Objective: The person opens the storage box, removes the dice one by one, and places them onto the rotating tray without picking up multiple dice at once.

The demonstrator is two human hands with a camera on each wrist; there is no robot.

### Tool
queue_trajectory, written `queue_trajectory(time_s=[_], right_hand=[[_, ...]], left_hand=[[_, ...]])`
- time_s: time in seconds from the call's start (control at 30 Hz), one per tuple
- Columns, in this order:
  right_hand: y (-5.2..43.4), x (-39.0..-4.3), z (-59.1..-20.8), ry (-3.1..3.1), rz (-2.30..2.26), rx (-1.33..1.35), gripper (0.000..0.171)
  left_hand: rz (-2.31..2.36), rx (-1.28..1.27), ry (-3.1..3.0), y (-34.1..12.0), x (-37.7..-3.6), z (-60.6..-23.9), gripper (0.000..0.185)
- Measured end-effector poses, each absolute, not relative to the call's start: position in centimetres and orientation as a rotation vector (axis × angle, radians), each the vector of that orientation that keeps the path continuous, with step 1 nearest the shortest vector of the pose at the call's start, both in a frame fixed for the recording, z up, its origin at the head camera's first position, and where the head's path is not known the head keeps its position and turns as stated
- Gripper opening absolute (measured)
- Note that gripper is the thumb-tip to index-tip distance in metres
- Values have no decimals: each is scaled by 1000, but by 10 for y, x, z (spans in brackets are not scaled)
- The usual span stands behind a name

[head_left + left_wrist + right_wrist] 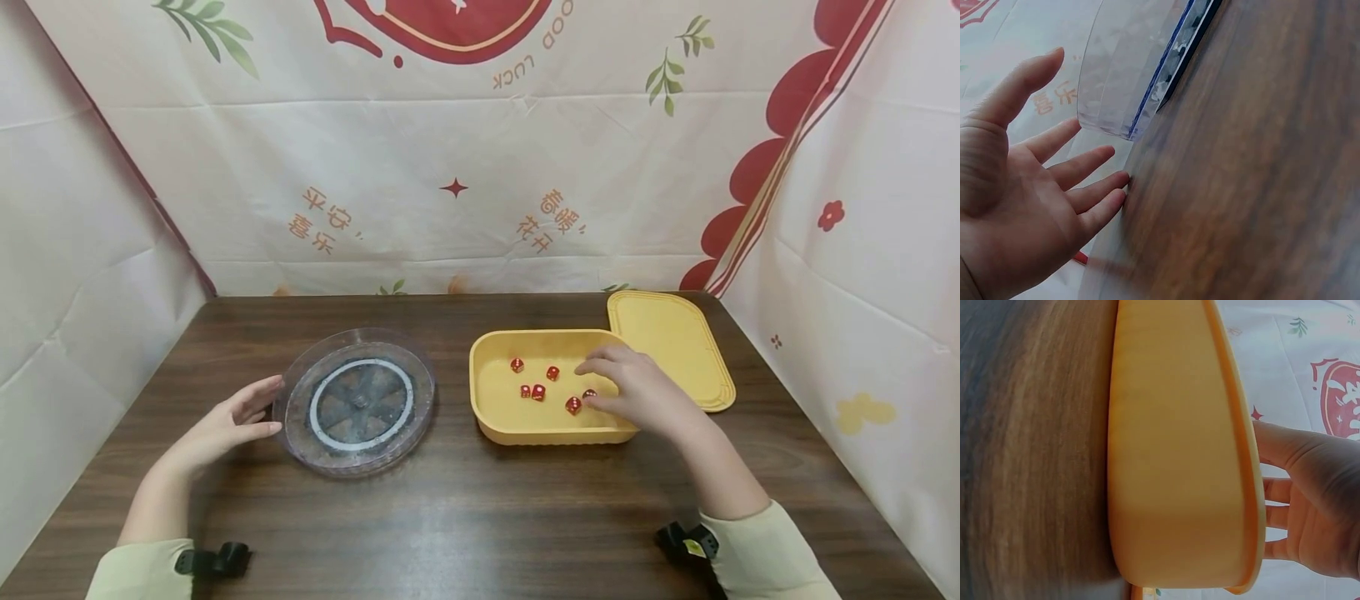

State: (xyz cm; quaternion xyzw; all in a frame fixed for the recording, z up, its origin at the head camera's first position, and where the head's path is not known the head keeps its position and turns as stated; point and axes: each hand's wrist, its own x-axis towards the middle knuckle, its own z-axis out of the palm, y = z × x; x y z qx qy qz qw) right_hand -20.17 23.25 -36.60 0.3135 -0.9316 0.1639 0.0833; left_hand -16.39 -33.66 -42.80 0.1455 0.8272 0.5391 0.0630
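Note:
Several red dice with white pips lie in a yellow rectangular box (491, 421). My right hand (637, 387) reaches over the box's right side, fingers spread and slightly bent. Its thumb tip is right beside a red die (590, 393); another die (573, 405) lies just left of that one. In the right wrist view, the box wall (1172, 456) hides the fingertips and the dice. My left hand (232, 421) is spread at the left edge of a clear round plastic dish (296, 433), fingertips close to its rim. The left wrist view shows the palm (1029, 206) with nothing in it.
A yellow lid (675, 342) lies behind and right of the box, partly overlapped by it in the head view. The dish has a pale ring (313, 417) at its base. Brown wooden table (450, 517) runs back to a printed cloth (405, 167).

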Motion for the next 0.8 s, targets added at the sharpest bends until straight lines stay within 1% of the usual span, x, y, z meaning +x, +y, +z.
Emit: queue_trajectory(time_s=[0.13, 0.43, 0.8], right_hand=[[232, -202, -368, -2805, 465, 923, 33], [229, -203, -375, -2867, 408, 885, 35], [224, -205, -380, -2936, 337, 862, 31]], left_hand=[[1647, 479, 2482, -339, -165, -432, 69], [1612, 457, 2469, -339, -164, -431, 75], [1572, 473, 2445, -341, -165, -433, 79]])
